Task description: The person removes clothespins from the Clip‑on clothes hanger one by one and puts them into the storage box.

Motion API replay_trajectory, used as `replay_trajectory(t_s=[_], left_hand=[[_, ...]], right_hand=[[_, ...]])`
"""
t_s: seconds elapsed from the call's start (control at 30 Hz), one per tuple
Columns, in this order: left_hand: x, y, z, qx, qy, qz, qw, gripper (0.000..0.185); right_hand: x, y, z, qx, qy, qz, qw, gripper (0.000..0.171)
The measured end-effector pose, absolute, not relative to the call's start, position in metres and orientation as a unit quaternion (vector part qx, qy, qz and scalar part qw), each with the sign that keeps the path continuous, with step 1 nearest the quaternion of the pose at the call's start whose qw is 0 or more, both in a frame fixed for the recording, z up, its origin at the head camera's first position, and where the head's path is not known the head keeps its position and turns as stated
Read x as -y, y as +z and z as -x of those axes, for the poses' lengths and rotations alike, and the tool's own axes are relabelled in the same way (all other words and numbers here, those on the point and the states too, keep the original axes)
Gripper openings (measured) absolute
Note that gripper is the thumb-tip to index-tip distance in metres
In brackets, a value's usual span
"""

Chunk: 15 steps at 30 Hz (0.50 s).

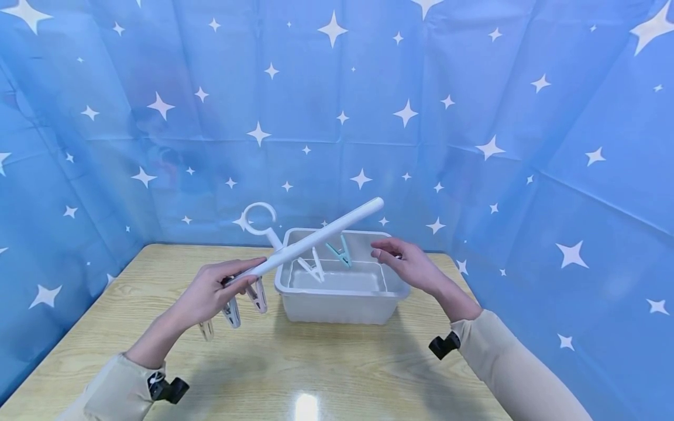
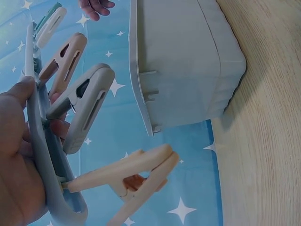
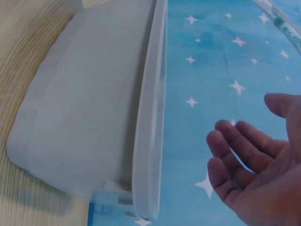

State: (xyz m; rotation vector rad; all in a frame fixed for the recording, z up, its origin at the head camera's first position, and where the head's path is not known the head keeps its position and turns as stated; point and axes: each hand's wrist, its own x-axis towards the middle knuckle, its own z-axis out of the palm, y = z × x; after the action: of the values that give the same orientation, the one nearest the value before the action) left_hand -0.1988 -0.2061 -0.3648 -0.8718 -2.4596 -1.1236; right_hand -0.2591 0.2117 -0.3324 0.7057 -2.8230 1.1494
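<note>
1. Above a pale wood-grain table [image 1: 316,362]: one smooth white plastic-looking clip hanger [image 1: 316,237], held in the air on a slant, right end higher.
2. Built as a long round-ended bar, hollow channel along the underside, plus one open C-shaped ring hook [image 1: 255,231] on a short stem.
3. Hanging from the channel, five V-shaped clips, plastic by the look: one teal clip [image 1: 344,256], one white clip [image 1: 317,273], one dusty-pink clip [image 2: 77,44], one grey clip [image 2: 99,77], one peach clip [image 2: 113,176].
4. Clamped on the bar near its lower end: left hand [image 1: 210,292], thumb on one side, fingers on the other.
5. Near the bin's right end, touching nothing: right hand [image 1: 408,263], fingers loosely bent, thumb apart. Well apart from the left.
6. Standing on the table: one light-grey rectangular plastic bin [image 1: 342,307], rounded corners, flared rim. Overlapped by the bar in head view; clear of it in left wrist view.
7. Around both wrists: two beige cloth sleeves [image 1: 505,351], two small black cameras [image 1: 444,345].
8. Behind and at the sides: creased blue cloth [image 1: 337,117], printed with white four-pointed stars. Too many to count reliably.
</note>
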Motion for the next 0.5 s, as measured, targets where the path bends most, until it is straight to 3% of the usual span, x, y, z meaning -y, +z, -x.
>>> replay_trajectory(t_s=[0.5], left_hand=[[0.203, -0.368, 0.203, 0.851, -0.392, 0.314, 0.153, 0.039]], right_hand=[[-0.202, -0.321, 0.253, 0.858, 0.432, -0.273, -0.041, 0.037]])
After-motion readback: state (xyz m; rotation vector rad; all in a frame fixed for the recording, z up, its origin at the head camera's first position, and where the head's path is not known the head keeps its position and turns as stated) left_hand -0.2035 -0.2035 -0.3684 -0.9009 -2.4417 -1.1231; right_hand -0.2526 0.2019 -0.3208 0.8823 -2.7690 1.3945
